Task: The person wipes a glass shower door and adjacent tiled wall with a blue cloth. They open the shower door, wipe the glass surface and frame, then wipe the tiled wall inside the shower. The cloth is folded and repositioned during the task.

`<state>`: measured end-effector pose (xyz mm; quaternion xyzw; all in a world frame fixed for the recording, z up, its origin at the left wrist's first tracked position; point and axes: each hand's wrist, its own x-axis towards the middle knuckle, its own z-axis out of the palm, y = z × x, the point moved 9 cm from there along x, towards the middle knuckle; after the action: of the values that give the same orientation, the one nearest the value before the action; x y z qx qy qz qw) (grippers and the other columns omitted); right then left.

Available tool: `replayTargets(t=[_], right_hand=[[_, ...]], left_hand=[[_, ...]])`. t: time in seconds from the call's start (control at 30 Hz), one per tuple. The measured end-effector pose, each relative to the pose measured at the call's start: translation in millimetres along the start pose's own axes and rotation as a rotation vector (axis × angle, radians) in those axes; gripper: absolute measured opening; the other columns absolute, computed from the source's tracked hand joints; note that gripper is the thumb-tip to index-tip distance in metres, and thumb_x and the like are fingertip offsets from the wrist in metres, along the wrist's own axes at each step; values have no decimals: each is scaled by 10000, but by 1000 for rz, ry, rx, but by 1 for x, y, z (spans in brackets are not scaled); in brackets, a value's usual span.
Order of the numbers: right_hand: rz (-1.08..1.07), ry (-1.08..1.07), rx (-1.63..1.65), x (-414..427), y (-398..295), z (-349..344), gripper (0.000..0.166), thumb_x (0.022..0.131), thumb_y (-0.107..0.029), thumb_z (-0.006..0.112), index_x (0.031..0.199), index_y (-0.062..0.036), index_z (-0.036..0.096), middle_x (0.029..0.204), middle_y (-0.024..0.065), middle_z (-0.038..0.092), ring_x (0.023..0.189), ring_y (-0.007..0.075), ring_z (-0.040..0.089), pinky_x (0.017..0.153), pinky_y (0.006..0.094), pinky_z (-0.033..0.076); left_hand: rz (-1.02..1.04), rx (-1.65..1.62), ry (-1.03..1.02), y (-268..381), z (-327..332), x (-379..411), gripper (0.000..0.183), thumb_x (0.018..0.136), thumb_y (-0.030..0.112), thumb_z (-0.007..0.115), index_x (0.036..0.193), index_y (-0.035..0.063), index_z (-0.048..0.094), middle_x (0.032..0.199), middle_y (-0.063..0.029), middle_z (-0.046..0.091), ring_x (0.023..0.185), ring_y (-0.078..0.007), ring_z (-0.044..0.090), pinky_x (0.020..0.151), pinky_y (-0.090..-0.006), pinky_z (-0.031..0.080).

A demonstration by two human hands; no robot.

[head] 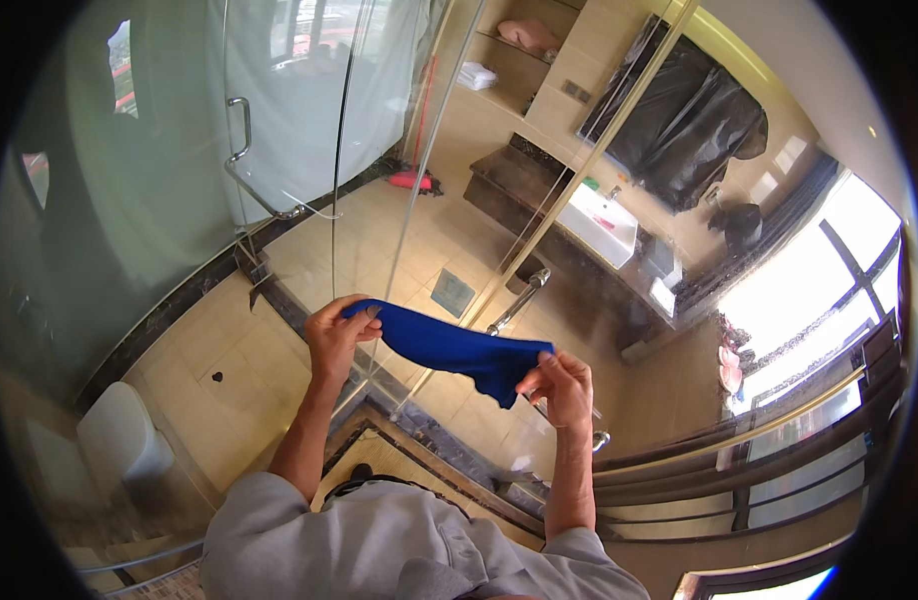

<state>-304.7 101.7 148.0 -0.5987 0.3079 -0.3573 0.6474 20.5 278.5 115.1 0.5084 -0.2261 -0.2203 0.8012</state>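
Note:
A blue cloth [451, 345] is stretched between my two hands, in front of the glass shower panels. My left hand [342, 330] pinches its left end between thumb and fingers. At the right end, which sits a little lower, my right hand [560, 382] pinches the upper corner. The cloth's lower edge hangs loose and wavy near my right hand. Behind the cloth stands a glass panel with a metal bar handle [519, 300], partly hidden by the cloth.
A glass door with a curved metal handle [241, 131] stands at the upper left. Beyond the glass are a red broom [410, 180], a dark stepped ledge [504, 176] and a white washbasin [597, 225]. A white toilet [121, 431] shows at the lower left. Dark stone kerbs [459, 442] cross the floor.

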Motion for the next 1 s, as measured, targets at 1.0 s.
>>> replayTargets(t=[1.0], right_hand=[[-951,282,234,112,-121,50,266,1083,-187,622,1241,27,631,984,92,772,940,139,749,784,271,609]], left_hand=[[616,-84,256,138,100,85,241,985,116,736,1175,-31,717,824,-116,756,651,-179,729,595,-265,581]])
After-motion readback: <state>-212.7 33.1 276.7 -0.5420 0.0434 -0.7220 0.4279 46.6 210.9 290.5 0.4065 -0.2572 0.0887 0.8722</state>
